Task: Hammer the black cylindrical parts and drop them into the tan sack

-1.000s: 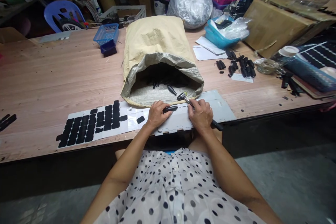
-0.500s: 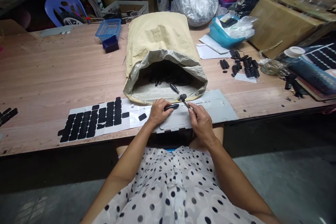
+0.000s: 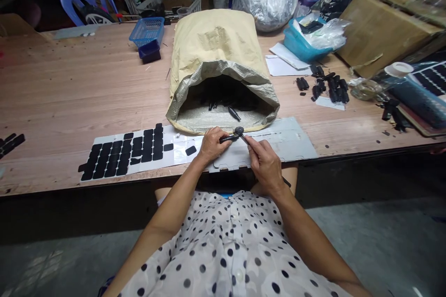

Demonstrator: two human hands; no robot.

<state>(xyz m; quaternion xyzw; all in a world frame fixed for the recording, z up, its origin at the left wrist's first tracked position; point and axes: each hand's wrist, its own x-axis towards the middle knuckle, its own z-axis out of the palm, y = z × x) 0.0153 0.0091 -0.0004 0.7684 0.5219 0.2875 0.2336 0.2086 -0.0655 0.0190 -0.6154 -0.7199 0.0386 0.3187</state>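
Observation:
My left hand [image 3: 213, 145] is closed around a slim black cylindrical part [image 3: 228, 138], whose end sticks out to the right over the grey board [image 3: 265, 146]. In my right hand [image 3: 264, 160] is a small hammer [image 3: 239, 131] with a dark round head and a metal shaft. Its head is at the tip of the black part; whether they touch I cannot tell. Just beyond my hands lies a cream woven sack [image 3: 214, 37], mouth towards me. Inside are black parts, with one tapered black piece [image 3: 234, 113] near the opening.
Left of my hands, a white sheet [image 3: 167, 154] carries rows of black stickers [image 3: 113, 155]. Black parts [image 3: 334, 88] lie in a heap at right, near a turquoise basin [image 3: 301, 46] and a cardboard box [image 3: 386, 32]. Blue baskets [image 3: 148, 32] stand behind at left.
The hammer head has moved left and down to the tip of the black part. My left hand keeps hold of the part. The view has shifted slightly.

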